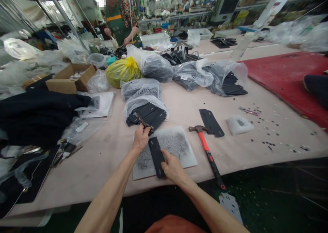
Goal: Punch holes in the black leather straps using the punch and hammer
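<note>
My left hand [141,137] is closed round a slim dark metal tool [142,120], held over the top edge of a speckled white board [179,140]. The tool's exact kind I cannot make out. On that board lies a black strip [155,157] with a small slot near its upper end. My right hand [171,166] grips the strip's right edge, index finger stretched along it and the other fingers curled. To the right, a claw hammer [205,145] with a red and black handle rests on the table, its head touching or close to more black strips [211,123].
An open plastic bag of black strips [147,113] lies beyond the board, with more filled bags [189,74] behind. A white block [239,124], tweezers [248,111] and scattered small bits are at right. Dark cloth [38,113] covers the left. A person [120,21] stands across the table.
</note>
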A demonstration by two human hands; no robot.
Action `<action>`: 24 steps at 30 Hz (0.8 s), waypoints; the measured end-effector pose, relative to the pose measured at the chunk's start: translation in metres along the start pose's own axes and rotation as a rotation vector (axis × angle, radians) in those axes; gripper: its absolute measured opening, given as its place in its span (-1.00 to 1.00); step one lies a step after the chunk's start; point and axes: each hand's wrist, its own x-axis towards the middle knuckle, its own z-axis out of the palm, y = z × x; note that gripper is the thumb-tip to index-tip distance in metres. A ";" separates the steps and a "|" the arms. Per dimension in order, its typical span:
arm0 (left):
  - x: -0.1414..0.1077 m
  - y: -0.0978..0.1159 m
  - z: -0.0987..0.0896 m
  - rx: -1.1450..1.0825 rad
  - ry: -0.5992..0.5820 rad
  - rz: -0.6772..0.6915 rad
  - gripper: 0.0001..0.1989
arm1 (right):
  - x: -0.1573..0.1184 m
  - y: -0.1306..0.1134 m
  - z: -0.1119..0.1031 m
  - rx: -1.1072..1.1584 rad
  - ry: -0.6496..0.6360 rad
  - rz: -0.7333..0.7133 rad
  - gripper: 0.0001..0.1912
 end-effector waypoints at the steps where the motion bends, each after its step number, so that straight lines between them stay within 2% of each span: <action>1: -0.008 0.000 -0.001 -0.036 0.004 -0.016 -0.76 | 0.001 -0.002 -0.001 -0.010 -0.003 -0.002 -0.37; 5: -0.038 -0.006 -0.003 -0.020 0.034 -0.059 -0.75 | -0.003 -0.007 0.001 -0.116 -0.017 0.005 -0.39; 10: -0.055 -0.019 -0.002 0.032 0.015 -0.033 -0.75 | -0.012 -0.012 0.004 -0.449 0.033 -0.042 -0.51; 13: -0.056 -0.023 -0.003 0.021 0.024 -0.018 -0.75 | -0.005 -0.022 -0.006 -0.537 0.052 -0.223 -0.60; 17: -0.057 -0.023 -0.005 0.002 0.087 -0.033 -0.72 | 0.012 -0.028 -0.021 -0.563 -0.110 -0.555 -0.55; 24: -0.068 -0.024 -0.011 -0.003 0.232 -0.048 -0.74 | 0.028 -0.013 -0.032 -0.648 -0.238 -0.739 -0.26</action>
